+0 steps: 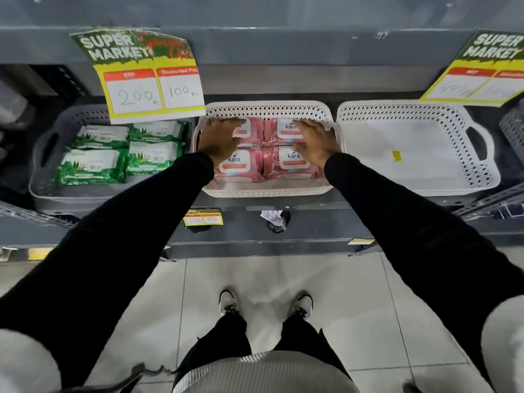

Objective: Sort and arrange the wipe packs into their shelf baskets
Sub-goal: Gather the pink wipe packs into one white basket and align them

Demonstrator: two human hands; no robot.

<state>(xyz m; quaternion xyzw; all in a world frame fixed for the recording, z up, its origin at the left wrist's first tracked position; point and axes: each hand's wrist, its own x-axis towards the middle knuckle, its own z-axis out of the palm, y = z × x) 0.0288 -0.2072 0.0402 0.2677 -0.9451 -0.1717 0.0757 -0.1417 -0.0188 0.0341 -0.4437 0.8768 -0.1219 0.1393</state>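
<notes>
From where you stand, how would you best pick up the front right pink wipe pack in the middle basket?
Probably from above: the front right pink pack lies flat, label up, wedged between its neighbour and the basket wall. Pinch its short crimped ends, or hook fingers under the front edge nearest you.

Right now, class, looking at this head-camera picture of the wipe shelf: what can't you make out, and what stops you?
- Upper pink Kara packs: partly covered by the left hand and right hand.
- Grey basket rear: hidden behind the price sign.
- Right-hand sign: cut off by the frame edge, handwriting blurred.
- Green packs: label text too small.
</notes>
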